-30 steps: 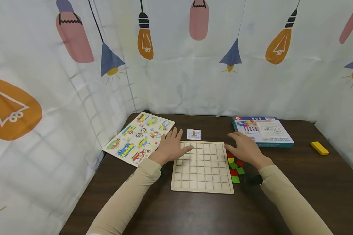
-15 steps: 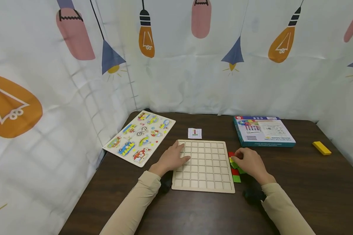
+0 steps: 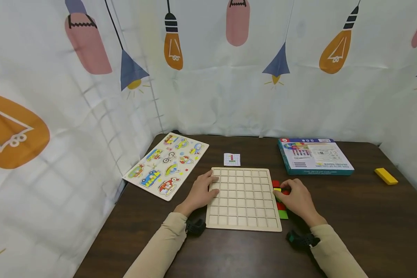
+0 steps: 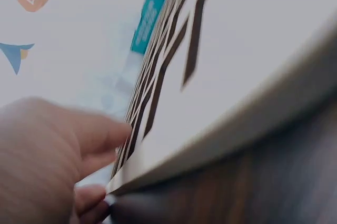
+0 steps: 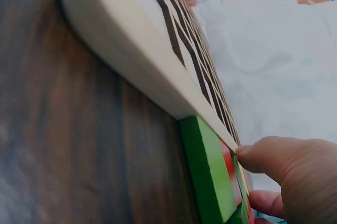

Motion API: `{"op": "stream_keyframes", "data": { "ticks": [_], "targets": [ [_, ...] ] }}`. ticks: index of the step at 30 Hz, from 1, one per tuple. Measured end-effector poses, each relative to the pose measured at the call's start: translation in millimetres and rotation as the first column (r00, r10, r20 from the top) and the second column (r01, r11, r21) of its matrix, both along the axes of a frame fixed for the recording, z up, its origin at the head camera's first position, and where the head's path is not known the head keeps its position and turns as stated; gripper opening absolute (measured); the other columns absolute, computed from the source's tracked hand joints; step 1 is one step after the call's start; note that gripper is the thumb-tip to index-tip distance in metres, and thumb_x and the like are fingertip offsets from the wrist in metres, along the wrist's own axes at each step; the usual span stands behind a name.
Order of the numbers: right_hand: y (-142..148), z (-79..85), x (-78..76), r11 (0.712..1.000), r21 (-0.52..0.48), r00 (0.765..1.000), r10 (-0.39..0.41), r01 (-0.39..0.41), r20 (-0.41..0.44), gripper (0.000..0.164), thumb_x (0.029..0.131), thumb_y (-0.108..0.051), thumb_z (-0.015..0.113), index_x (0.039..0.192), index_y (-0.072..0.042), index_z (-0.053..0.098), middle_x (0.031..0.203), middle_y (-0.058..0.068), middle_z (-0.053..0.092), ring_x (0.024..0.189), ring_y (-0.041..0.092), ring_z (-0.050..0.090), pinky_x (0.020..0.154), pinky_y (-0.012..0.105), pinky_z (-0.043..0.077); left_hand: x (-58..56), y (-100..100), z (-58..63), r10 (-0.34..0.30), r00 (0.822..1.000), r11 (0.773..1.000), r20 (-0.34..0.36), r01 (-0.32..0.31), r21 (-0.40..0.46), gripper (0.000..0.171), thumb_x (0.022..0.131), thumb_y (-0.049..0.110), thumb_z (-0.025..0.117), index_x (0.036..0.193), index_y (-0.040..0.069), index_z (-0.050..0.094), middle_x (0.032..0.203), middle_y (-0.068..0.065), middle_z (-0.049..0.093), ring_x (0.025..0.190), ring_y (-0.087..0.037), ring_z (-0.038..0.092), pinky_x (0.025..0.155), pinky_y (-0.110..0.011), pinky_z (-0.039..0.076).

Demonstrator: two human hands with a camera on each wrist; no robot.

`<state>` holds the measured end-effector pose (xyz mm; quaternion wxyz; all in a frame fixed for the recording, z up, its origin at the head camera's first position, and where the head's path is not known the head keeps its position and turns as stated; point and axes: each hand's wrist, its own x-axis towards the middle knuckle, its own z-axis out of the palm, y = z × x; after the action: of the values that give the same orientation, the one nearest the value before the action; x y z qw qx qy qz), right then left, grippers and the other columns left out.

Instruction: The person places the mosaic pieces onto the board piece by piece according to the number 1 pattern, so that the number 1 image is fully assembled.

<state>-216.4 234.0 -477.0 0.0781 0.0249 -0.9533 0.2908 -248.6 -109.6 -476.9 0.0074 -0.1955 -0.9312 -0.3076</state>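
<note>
The wooden grid board (image 3: 243,202) was placed flat at the middle of the dark table (image 3: 229,256), its pale face divided by grooves into rows of square cells and its corners rounded; in both wrist views it was steeply foreshortened and washed out by light. Nearest, the beige sleeves (image 3: 160,247) were cut off by the lower edge of the head view, and a black device (image 3: 300,240) was worn at each wrist. The board's left edge was touched by the left hand (image 3: 199,194), its thumb and fingers set wide apart and part of the rim covered. Red, yellow and green tiles (image 3: 280,206) were gathered along the right edge, partly hidden by the right hand (image 3: 299,197), by which that edge was touched with thumb and fingertips bent narrowly together; whether a tile was pinched there could not be told. To the left, a puzzle board (image 3: 178,179) was covered with vehicle pictures, and well to the right a yellow block (image 3: 385,176) was seen. Beyond the board, a small paper card (image 3: 232,159) was set, its printed figure too small to be made out clearly. Behind the tiles, to the right, a printed box (image 3: 316,156) was laid, its contents concealed. Farthest, a white curtain (image 3: 208,100) was patterned with lamps and bulbs, some cut off by the view's edges.
</note>
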Motion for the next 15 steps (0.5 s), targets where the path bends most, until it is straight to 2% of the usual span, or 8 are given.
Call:
{"op": "stream_keyframes", "data": {
  "ticks": [3,10,15],
  "targets": [
    [2.6,-1.1,0.3,1.0,-0.004,1.0,-0.008,0.008,-0.012,0.036,0.086,-0.036,0.074,0.1,-0.003,0.066,0.101,0.014,0.056,0.085,0.028,0.052,0.075,0.045,0.048,0.0,1.2,-4.6,-0.006,0.999,1.0,-0.035,0.006,0.013,0.042,0.093,0.021,0.065,0.132,0.007,0.06,0.154,-0.019,0.033,0.14,-0.042,0.03,0.11,-0.062,0.027],
    [4.3,-1.8,-1.5,1.0,-0.007,1.0,0.0,0.0,0.005,0.033,0.087,-0.032,0.071,0.104,-0.004,0.067,0.106,0.015,0.057,0.088,0.029,0.053,0.078,0.047,0.048,2.3,-1.4,-6.5,0.012,0.999,0.997,-0.049,-0.008,0.077,0.033,0.095,0.012,0.061,0.128,0.009,0.063,0.154,-0.016,0.035,0.141,-0.039,0.03,0.112,-0.063,0.021],
    [5.6,-2.0,-0.2,1.0,-0.006,1.0,0.005,-0.005,0.025,0.033,0.086,-0.031,0.071,0.105,-0.004,0.067,0.108,0.017,0.057,0.089,0.03,0.053,0.079,0.048,0.049,3.4,-0.8,-9.4,0.0,0.998,0.997,-0.07,0.006,0.083,0.031,0.096,0.011,0.061,0.126,0.008,0.064,0.152,-0.015,0.039,0.141,-0.035,0.034,0.116,-0.055,0.022]
  ]
}}
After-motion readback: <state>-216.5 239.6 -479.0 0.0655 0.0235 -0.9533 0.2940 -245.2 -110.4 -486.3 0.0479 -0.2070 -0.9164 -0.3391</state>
